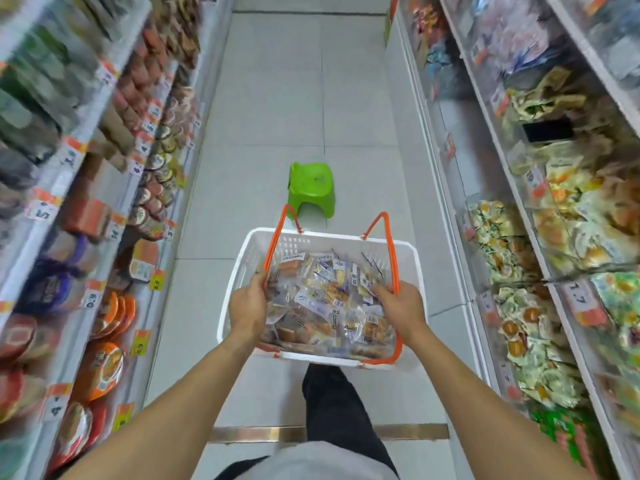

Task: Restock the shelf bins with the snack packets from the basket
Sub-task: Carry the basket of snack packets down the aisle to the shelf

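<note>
I carry a white plastic basket (pixel 239 268) with two orange handles in front of me, above the aisle floor. It is full of clear snack packets (pixel 329 303) with brown and yellow contents. My left hand (pixel 247 308) grips the left orange handle (pixel 275 237). My right hand (pixel 401 308) grips the right orange handle (pixel 391 251). Clear-fronted shelf bins (pixel 519 271) holding green and yellow packets run along the right side.
A green plastic stool (pixel 311 189) stands on the tiled floor just ahead of the basket. Shelves of jars, cups and boxes (pixel 114 237) line the left side. A dark phone-like object (pixel 547 130) lies in a right-hand bin. My dark trouser leg (pixel 332 403) shows below the basket.
</note>
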Available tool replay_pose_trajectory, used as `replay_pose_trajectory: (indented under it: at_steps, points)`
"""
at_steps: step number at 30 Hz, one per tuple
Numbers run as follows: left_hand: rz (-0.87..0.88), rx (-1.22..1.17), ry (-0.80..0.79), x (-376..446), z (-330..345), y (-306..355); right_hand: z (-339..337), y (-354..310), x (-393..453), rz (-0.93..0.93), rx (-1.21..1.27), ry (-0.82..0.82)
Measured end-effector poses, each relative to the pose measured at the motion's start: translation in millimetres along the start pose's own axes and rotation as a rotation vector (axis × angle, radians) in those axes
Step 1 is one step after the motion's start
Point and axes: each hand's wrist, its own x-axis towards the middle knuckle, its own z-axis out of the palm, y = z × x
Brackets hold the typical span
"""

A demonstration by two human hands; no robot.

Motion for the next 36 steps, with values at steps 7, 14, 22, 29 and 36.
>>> replay_pose_trajectory:
  at_steps: [7,14,22,29,36]
  points:
    - [0.014,0.088,0.011,125,76,118,-1,-100,155,0.026,0.037,-0.066]
    - [-0.024,0.101,-0.039,251,158,240,-1,-195,306,0.100,0.107,0.001]
    - [0.054,0.224,-0.158,372,275,388,-22,-286,455,0.207,0.270,-0.014]
    - [0.148,0.485,-0.230,461,417,472,-50,-293,591,0.263,0.373,0.040]
    - [0.075,0.683,-0.427,540,547,557,-78,-293,693,0.399,0.682,0.143]
